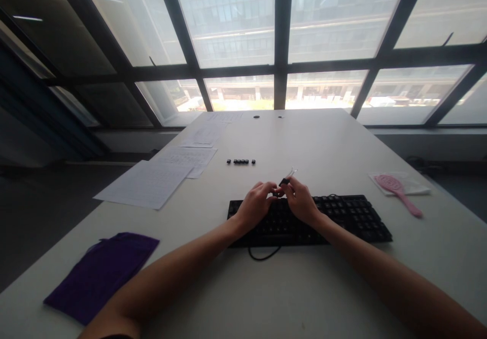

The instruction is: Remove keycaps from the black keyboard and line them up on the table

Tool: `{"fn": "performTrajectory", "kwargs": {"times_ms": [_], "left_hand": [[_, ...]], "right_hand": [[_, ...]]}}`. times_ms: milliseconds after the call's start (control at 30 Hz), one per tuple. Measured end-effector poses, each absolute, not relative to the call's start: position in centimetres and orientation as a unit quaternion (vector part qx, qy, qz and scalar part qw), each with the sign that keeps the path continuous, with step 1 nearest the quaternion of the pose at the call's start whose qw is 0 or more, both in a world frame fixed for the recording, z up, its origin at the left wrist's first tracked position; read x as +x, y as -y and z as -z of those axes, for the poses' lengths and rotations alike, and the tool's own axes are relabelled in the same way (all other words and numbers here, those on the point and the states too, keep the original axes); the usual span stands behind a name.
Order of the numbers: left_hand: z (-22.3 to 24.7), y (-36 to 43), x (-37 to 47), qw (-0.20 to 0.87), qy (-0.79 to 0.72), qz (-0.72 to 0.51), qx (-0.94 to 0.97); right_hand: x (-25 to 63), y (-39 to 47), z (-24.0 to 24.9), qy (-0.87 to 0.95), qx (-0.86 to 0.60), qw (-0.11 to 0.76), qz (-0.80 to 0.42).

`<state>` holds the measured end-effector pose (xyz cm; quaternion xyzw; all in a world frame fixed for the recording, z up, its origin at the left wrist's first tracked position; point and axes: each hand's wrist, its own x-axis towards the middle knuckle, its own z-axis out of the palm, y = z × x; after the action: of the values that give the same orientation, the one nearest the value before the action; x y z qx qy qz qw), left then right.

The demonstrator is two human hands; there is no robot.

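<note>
A black keyboard [353,217] lies on the white table, with a loop of black cable at its near edge. Over its upper middle part my two hands meet. My right hand [302,200] is closed on a small black-handled tool [284,181] with thin wire prongs that point up and away. My left hand [257,204] is closed in a pinch at a small dark piece, perhaps a keycap [275,194]; its shape is partly hidden by the fingers. Beyond the keyboard, several loose black keycaps [241,162] stand in a row.
Paper sheets [148,184] overlap along the table's left side. A purple cloth pouch [102,273] lies at the near left. On the right, a pink hairbrush [397,193] rests partly on a clear plastic bag [414,184]. Large windows stand beyond the table [304,141].
</note>
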<state>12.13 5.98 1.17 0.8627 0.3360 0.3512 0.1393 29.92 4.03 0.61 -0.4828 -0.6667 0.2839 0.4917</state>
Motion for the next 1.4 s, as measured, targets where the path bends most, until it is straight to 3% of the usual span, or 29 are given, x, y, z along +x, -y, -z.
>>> {"fn": "performTrajectory", "kwargs": {"times_ms": [267, 400, 733, 933, 1233, 1400], "left_hand": [[-1.3, -5.7, 12.1, -0.013, -0.296, -0.306, 0.905], [-1.5, -5.8, 12.0, -0.039, -0.283, -0.301, 0.910], [-1.4, -5.8, 12.0, 0.054, -0.254, -0.352, 0.899], [-2.7, -9.9, 10.5, 0.124, -0.331, -0.375, 0.857], [-0.7, -18.7, 8.8, 0.074, -0.406, -0.255, 0.874], [-0.1, -20.4, 9.5, 0.054, -0.412, -0.254, 0.873]], "right_hand": [[30.0, -4.0, -0.9, 0.675, -0.468, 0.508, -0.259], [29.9, -4.0, -1.0, 0.663, -0.476, 0.511, -0.270], [30.1, -4.4, -1.0, 0.626, -0.454, 0.536, -0.339], [29.9, -4.5, -0.8, 0.615, -0.463, 0.539, -0.342], [29.9, -4.6, -0.7, 0.619, -0.471, 0.527, -0.342], [29.9, -4.6, -0.7, 0.618, -0.474, 0.523, -0.347]]}}
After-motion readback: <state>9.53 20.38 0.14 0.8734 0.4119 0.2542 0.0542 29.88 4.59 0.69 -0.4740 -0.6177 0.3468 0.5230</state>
